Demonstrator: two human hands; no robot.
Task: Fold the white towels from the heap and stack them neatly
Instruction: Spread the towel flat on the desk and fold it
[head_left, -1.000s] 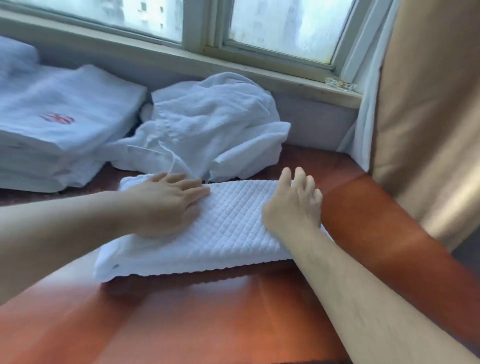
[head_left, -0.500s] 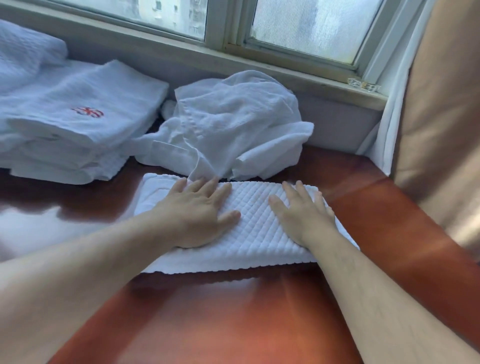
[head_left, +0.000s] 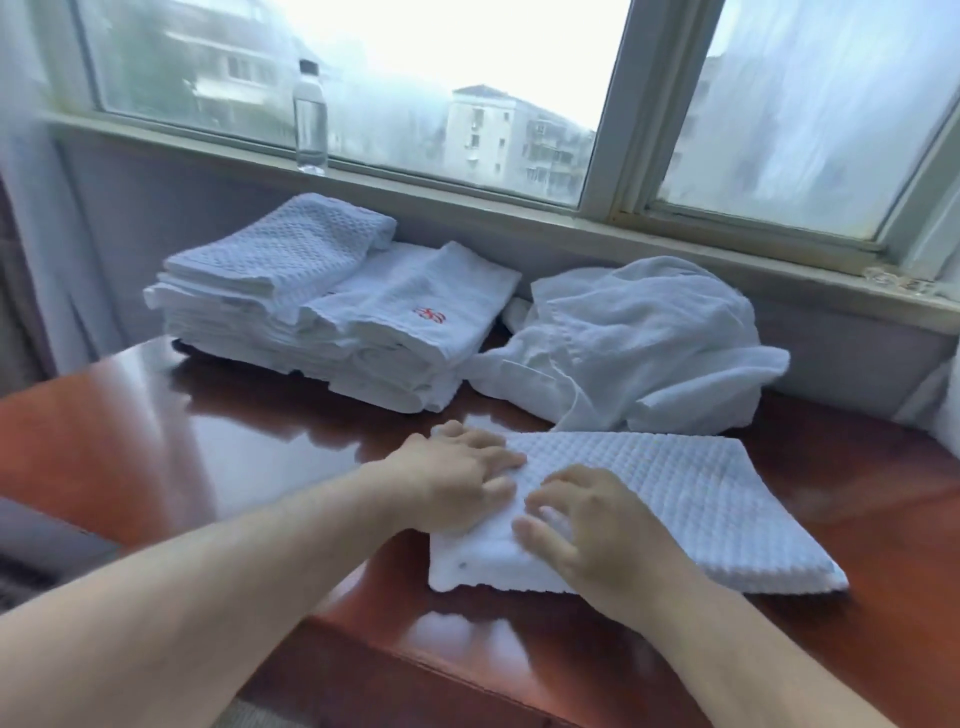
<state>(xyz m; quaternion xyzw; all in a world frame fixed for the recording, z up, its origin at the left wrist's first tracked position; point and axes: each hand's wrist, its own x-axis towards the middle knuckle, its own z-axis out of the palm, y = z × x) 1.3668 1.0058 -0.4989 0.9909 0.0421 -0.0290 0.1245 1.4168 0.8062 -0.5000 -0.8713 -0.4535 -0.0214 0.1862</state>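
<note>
Lower centre of frame: one folded towel (head_left: 675, 499), waffle-textured, lies flat on the table (head_left: 182, 441), its long side running toward the lower right; the near edge sits close to the table's front edge.

Left hand (head_left: 457, 478): spread, fingers extended, pressed on the towel's left end. Right hand (head_left: 592, 525): just beside it on the same end, fingers bent with tips on the cloth; whether it pinches a layer cannot be told, the fingers being blurred.

Upper left of centre: the stack (head_left: 322, 312) of finished towels; its top pieces sit offset, not squared. Right of centre: the heap (head_left: 639, 338) of unfolded cloth; one trailing flap touches the far edge of the folded towel.

Risks noted:

- Both hands bear on the left end only; the right end is unweighted; a lift or a further fold from here is likely to let the layers slide apart or the far corner droop.
- The heap's flap may drag along if the towel is moved; that would pull loose cloth across the table.
- The table is glossy; a sideways push may skate the whole towel toward the front edge rather than smooth it.
- The stack is uneven; another towel set on its upper tier could tip or slump it.
- A bottle (head_left: 310, 119) stands on the sill (head_left: 467, 192) above the stack; a high reach could knock it down.
</note>
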